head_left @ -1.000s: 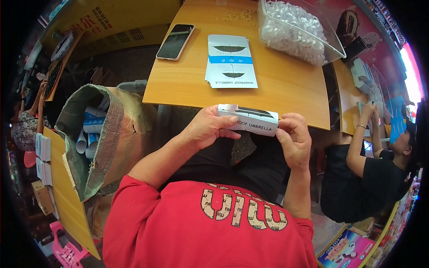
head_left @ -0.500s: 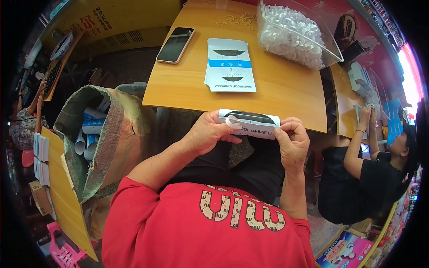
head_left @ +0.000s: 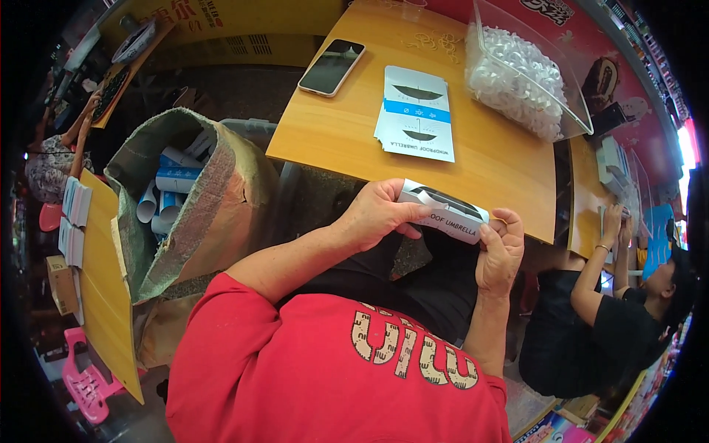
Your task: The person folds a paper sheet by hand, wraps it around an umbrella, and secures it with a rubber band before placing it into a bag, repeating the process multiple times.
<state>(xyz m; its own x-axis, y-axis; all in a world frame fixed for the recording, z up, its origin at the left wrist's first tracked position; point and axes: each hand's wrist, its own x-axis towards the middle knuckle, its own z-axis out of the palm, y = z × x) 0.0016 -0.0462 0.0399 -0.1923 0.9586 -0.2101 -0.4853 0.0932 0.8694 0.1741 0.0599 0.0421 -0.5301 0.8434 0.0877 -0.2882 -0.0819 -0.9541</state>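
My left hand [head_left: 380, 214] pinches the left end of a rolled-up printed paper sheet [head_left: 452, 223] with an umbrella picture. A pale curved strip lies on the roll beside that thumb; its kind is hard to make out. At the other end, my right hand [head_left: 499, 251] grips the roll between thumb and bent fingers. The roll is level with the near edge of the wooden table [head_left: 325, 140], above my lap. A stack of similar flat sheets [head_left: 416, 114] lies on the table just beyond my hands.
A phone [head_left: 332, 68] and thin rubber bands [head_left: 436, 46] lie on the table. At its far right stands a clear bin [head_left: 582, 125] of white curled pieces [head_left: 517, 77]. An open sack [head_left: 240, 199] on the left holds rolled sheets [head_left: 177, 179]. Another person [head_left: 617, 310] sits at right.
The view has swung, so the table, sack and hands appear farther right. Both hands keep the roll, which now tilts slightly down toward its right end.
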